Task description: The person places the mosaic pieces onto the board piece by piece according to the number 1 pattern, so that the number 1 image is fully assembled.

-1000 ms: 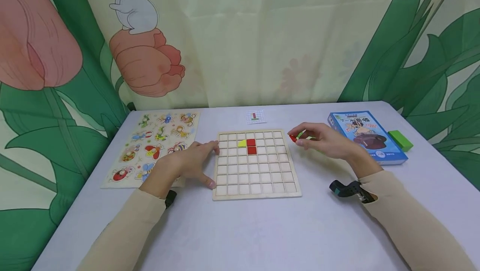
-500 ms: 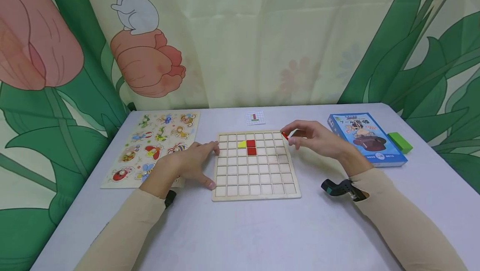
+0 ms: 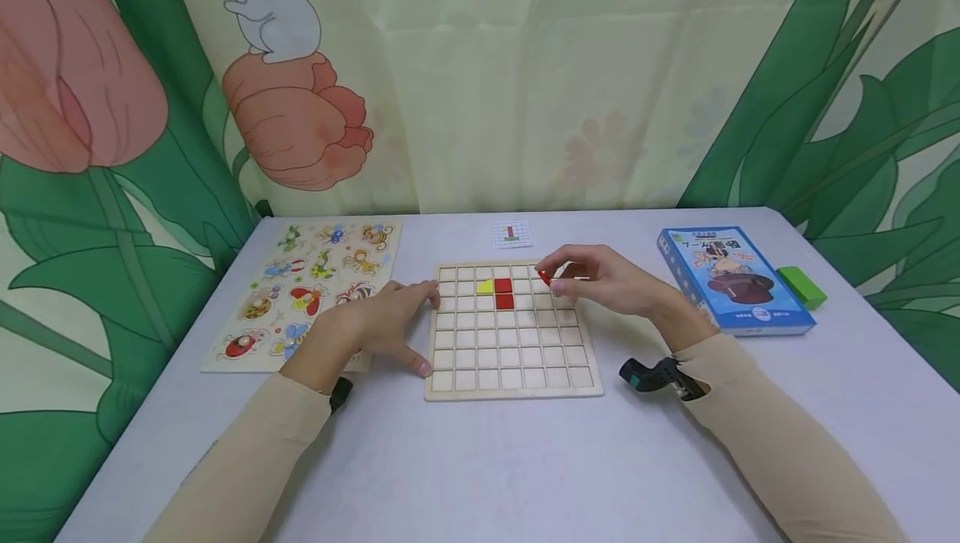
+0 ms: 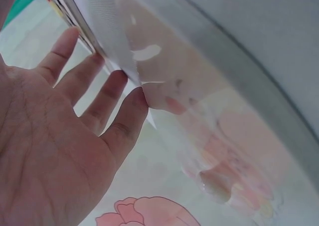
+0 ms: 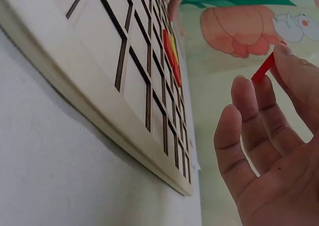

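Observation:
A pale wooden grid board (image 3: 517,379) lies on the table. In it sit a yellow piece (image 3: 484,287) with a slanted side and two red square tiles (image 3: 504,301), one below the other. At the board's left edge my left hand (image 3: 378,322) rests, thumb and fingers spread apart; its palm and extended fingers (image 4: 114,123) fill the left wrist view. Over the board's upper right part, my right hand (image 3: 607,280) pinches a small red tile (image 5: 264,69) between thumb and fingertips. Seen from the right wrist, that tile is tilted and held above the board.
Behind the board lies a small pattern card (image 3: 512,234) with a red and green figure. A sheet of insect pictures (image 3: 307,276) is at left, partly under the left arm. To the right are a blue box (image 3: 731,276) and a green block (image 3: 802,286).
My right hand has moved left with the red tile, from beside the board to over its upper right part. The left hand has stayed at the left edge.

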The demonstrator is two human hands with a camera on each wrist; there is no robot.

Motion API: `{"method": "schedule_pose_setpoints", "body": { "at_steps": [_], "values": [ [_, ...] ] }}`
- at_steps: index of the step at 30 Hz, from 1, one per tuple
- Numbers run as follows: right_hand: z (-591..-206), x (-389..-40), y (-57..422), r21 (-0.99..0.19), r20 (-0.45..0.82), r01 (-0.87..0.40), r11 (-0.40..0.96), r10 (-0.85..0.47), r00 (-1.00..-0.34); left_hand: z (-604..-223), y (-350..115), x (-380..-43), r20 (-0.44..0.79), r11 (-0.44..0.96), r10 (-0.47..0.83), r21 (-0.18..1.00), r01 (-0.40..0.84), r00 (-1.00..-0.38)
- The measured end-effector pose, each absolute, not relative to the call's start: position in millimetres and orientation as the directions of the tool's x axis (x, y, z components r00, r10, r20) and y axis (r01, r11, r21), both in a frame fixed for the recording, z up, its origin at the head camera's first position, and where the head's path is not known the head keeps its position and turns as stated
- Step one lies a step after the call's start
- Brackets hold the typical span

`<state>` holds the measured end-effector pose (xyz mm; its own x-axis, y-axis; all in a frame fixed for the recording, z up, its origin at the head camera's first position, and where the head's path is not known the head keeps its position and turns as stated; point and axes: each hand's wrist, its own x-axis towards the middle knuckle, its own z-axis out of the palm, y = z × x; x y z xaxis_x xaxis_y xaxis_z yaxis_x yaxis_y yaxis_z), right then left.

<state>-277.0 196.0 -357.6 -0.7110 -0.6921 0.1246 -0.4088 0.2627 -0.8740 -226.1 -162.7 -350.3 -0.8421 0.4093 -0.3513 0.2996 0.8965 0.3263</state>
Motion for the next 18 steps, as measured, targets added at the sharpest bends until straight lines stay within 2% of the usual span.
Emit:
{"method": "schedule_pose_setpoints", "body": {
  "at_steps": [18],
  "values": [
    [-368,-277,161,-0.832,0.063,-0.451,0.322,-0.753,-0.655,-349,-162,-227,-0.350,0.888,0.431,0.326,0.323,-0.831]
  ]
}}
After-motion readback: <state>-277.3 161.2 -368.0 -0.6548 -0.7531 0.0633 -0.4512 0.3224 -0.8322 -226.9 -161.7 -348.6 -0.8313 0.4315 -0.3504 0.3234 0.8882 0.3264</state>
